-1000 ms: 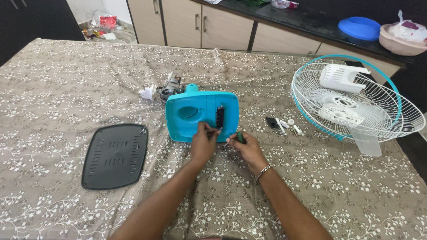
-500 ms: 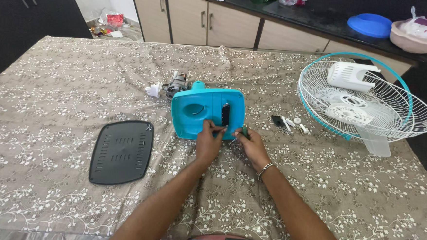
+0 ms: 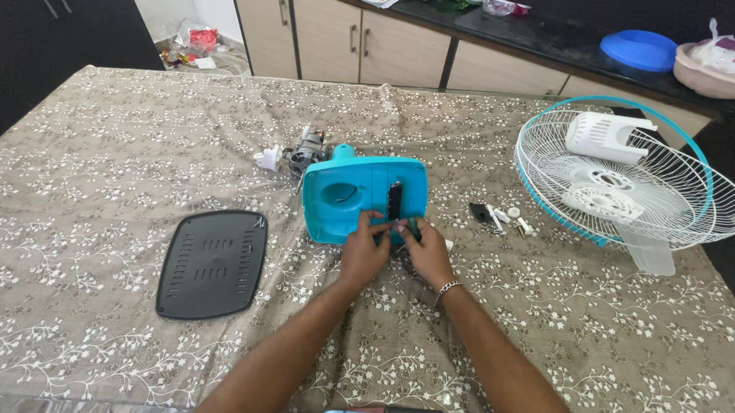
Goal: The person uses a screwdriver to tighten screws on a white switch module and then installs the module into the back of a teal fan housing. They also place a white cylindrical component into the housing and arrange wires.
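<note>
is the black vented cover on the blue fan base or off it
Off. The black vented cover lies flat on the tablecloth, apart to the left of the blue base.

Cloth-covered table (image 3: 95,133) with teal housing (image 3: 343,198), black grille (image 3: 212,263), fan guard (image 3: 637,183)

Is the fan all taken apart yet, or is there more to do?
Much looks done: the white wire fan guard and black oval vented cover lie loose on the table. In hand: the left hand and right hand work at the turquoise plastic fan base. Left: that base looks whole, its grey motor beside it.
</note>
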